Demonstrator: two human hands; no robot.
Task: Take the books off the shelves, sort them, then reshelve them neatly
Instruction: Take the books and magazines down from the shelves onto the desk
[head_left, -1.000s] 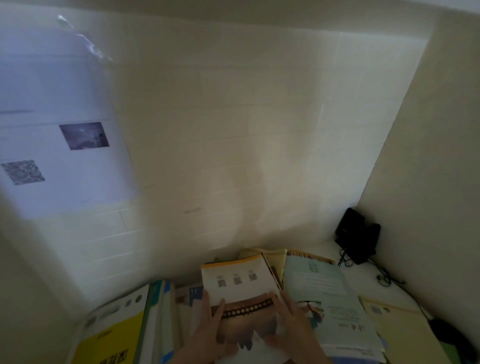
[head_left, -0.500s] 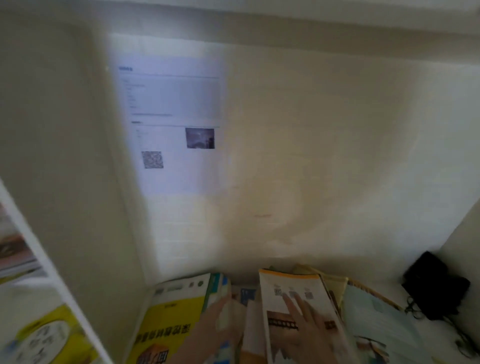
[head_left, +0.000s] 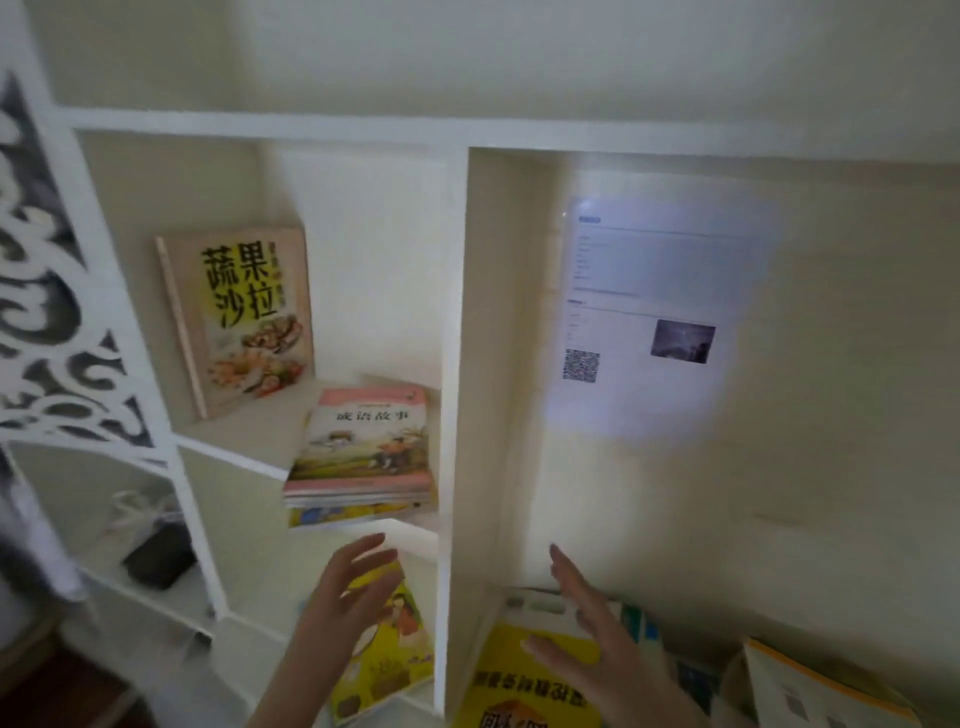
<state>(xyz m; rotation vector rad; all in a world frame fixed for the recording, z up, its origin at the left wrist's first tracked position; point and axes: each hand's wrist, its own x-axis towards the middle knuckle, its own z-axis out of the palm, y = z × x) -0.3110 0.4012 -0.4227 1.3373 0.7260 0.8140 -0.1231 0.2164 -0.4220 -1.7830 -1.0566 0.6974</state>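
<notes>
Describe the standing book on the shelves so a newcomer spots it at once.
Find the white shelf unit and its upper left cubby, left of the tall divider. The cookbook stands there, cover facing out. Unlike the flat stack of books beside it, it is upright, with big black characters on a yellow patch above food photos.

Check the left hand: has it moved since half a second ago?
Yes: the left hand moved leftward, from right of the white divider to left of it.
</notes>
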